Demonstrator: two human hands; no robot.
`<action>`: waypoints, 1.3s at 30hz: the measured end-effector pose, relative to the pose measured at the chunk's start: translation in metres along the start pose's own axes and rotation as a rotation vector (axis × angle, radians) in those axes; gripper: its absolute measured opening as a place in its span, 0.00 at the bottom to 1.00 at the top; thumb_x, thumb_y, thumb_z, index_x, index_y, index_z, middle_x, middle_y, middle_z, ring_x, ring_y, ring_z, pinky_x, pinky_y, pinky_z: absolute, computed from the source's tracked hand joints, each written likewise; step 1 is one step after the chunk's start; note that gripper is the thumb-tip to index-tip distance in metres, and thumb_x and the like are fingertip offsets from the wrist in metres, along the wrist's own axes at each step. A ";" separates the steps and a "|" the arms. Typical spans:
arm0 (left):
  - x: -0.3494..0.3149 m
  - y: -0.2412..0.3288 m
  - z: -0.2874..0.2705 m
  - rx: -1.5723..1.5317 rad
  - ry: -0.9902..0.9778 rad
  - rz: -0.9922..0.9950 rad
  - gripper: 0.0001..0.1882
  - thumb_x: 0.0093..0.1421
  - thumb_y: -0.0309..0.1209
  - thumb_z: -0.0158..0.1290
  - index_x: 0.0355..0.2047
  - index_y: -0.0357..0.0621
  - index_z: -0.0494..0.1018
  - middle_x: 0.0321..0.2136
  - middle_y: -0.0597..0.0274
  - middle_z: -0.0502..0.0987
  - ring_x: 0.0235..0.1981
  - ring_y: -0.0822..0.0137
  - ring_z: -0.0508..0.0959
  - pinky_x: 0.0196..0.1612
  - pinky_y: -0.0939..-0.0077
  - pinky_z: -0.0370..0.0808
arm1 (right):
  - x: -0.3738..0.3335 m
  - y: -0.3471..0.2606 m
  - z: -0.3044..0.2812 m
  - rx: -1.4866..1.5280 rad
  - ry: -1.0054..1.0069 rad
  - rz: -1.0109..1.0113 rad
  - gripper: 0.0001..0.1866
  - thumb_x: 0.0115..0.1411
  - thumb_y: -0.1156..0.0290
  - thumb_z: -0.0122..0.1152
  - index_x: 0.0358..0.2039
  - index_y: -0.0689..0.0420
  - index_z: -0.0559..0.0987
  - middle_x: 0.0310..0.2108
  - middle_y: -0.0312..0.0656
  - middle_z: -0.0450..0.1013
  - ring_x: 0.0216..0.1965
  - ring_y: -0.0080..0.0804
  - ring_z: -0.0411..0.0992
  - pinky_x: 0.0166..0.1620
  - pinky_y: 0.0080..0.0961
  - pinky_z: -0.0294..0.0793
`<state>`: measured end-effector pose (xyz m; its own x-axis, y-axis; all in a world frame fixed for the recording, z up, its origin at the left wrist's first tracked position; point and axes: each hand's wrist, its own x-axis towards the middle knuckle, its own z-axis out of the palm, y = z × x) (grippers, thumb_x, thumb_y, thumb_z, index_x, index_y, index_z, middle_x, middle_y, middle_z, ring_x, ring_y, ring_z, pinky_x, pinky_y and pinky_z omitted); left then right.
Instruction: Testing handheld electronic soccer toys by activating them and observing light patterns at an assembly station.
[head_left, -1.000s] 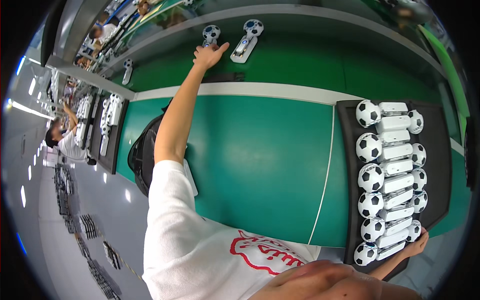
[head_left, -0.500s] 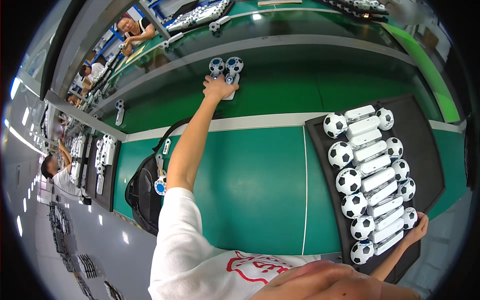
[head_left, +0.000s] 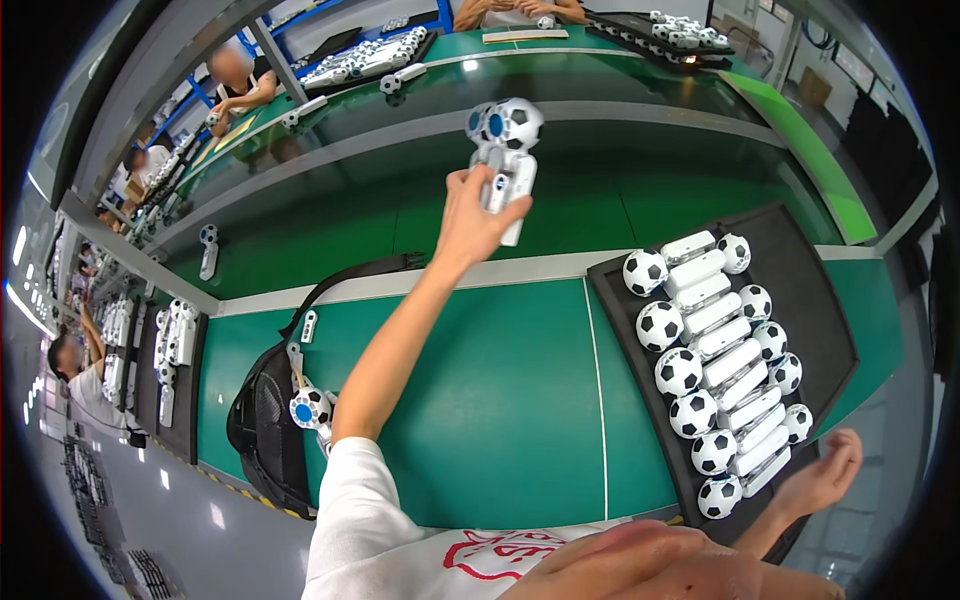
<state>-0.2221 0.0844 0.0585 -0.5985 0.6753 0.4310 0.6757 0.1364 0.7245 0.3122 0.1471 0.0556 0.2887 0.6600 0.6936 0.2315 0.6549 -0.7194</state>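
Note:
My left hand (head_left: 470, 222) is raised over the sunken green channel, closed around two white handheld devices (head_left: 515, 180) with soccer-ball heads and blue round discs. Their balls point away from me, and my fingers partly hide the handles. At the lower right, my right hand (head_left: 822, 478) is lifted just off the black tray (head_left: 815, 300), fingers loosely curled and apart, nothing visible in it. On that tray lies a column of similar soccer-ball devices (head_left: 728, 368), handles side by side, balls on alternating sides.
A black bag (head_left: 268, 430) lies on the green table (head_left: 500, 400) at left, with a loose soccer-ball device (head_left: 308, 408) against it. Another device (head_left: 208, 252) lies in the channel. Beyond the metal ledge, people work beside filled trays (head_left: 370, 60). A green strip (head_left: 795, 155) slants at right.
My left hand has lifted the two devices off the channel surface and brought them rightward. My right hand has come away from the tray's lowest ball. The view has shifted slightly.

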 end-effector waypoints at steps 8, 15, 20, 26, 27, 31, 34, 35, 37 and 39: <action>-0.073 0.050 0.022 -0.119 -0.223 0.326 0.31 0.40 0.42 0.66 0.42 0.37 0.69 0.53 0.37 0.58 0.50 0.37 0.68 0.49 0.51 0.71 | -0.143 -0.114 0.164 0.542 -0.907 0.554 0.41 0.60 0.55 0.58 0.65 0.64 0.53 0.62 0.54 0.56 0.62 0.46 0.59 0.58 0.43 0.65; -0.109 0.041 0.060 -0.149 -0.371 0.299 0.31 0.42 0.45 0.66 0.44 0.41 0.72 0.53 0.31 0.58 0.49 0.32 0.68 0.49 0.49 0.72 | -0.163 -0.064 0.230 0.704 -0.818 0.788 0.39 0.61 0.72 0.57 0.68 0.58 0.48 0.59 0.41 0.60 0.59 0.30 0.61 0.62 0.30 0.58; -0.127 0.034 0.075 -0.150 -0.375 0.317 0.33 0.43 0.44 0.65 0.48 0.42 0.72 0.53 0.26 0.56 0.49 0.28 0.66 0.48 0.45 0.70 | -0.167 -0.051 0.224 0.623 -0.746 0.832 0.33 0.59 0.83 0.53 0.63 0.58 0.55 0.53 0.38 0.64 0.53 0.25 0.64 0.58 0.26 0.62; -0.135 0.026 0.079 -0.129 -0.378 0.381 0.36 0.41 0.39 0.66 0.52 0.45 0.68 0.57 0.31 0.51 0.52 0.31 0.65 0.52 0.49 0.71 | -0.171 -0.047 0.223 0.597 -0.676 0.860 0.25 0.58 0.84 0.51 0.57 0.60 0.62 0.48 0.38 0.66 0.49 0.23 0.66 0.54 0.25 0.66; -0.134 0.026 0.078 -0.128 -0.384 0.378 0.36 0.41 0.39 0.66 0.52 0.45 0.68 0.57 0.31 0.51 0.52 0.31 0.65 0.52 0.49 0.71 | -0.170 -0.046 0.222 0.592 -0.699 0.847 0.25 0.59 0.84 0.50 0.57 0.61 0.61 0.49 0.38 0.66 0.50 0.24 0.66 0.55 0.25 0.65; -0.130 0.023 0.080 -0.370 -0.410 0.335 0.40 0.40 0.34 0.66 0.55 0.46 0.62 0.57 0.30 0.51 0.56 0.30 0.61 0.55 0.48 0.68 | -0.168 -0.053 0.227 0.591 -0.670 0.901 0.28 0.58 0.80 0.53 0.59 0.61 0.59 0.49 0.40 0.66 0.48 0.24 0.66 0.52 0.24 0.66; -0.128 0.020 0.078 -0.551 -0.445 0.248 0.41 0.41 0.31 0.64 0.56 0.46 0.58 0.56 0.34 0.54 0.57 0.35 0.60 0.56 0.49 0.66 | -0.167 -0.053 0.227 0.601 -0.663 0.923 0.26 0.59 0.80 0.53 0.58 0.61 0.60 0.49 0.40 0.66 0.48 0.24 0.66 0.52 0.24 0.66; -0.127 0.018 0.077 -0.595 -0.469 0.223 0.41 0.42 0.28 0.62 0.57 0.44 0.54 0.55 0.38 0.56 0.58 0.39 0.61 0.56 0.52 0.66 | -0.167 -0.052 0.227 0.601 -0.665 0.924 0.26 0.59 0.80 0.53 0.58 0.61 0.60 0.49 0.40 0.66 0.48 0.24 0.66 0.52 0.24 0.66; -0.122 0.008 0.083 -0.713 -0.479 0.213 0.38 0.45 0.25 0.58 0.56 0.42 0.54 0.54 0.42 0.58 0.57 0.45 0.62 0.57 0.54 0.65 | -0.169 -0.049 0.226 0.606 -0.667 0.913 0.26 0.62 0.80 0.50 0.60 0.62 0.60 0.53 0.42 0.67 0.54 0.28 0.66 0.58 0.28 0.64; -0.119 0.002 0.086 -0.830 -0.487 0.202 0.35 0.47 0.23 0.55 0.55 0.40 0.53 0.52 0.46 0.60 0.57 0.50 0.63 0.58 0.57 0.64 | -0.170 -0.051 0.226 0.622 -0.685 0.929 0.25 0.62 0.80 0.50 0.60 0.62 0.60 0.53 0.43 0.67 0.53 0.30 0.67 0.57 0.30 0.66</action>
<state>-0.1128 0.0664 -0.0380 -0.1364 0.8800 0.4549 0.1173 -0.4416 0.8895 0.0415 0.0851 -0.0173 -0.4630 0.8855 -0.0381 -0.3152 -0.2047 -0.9267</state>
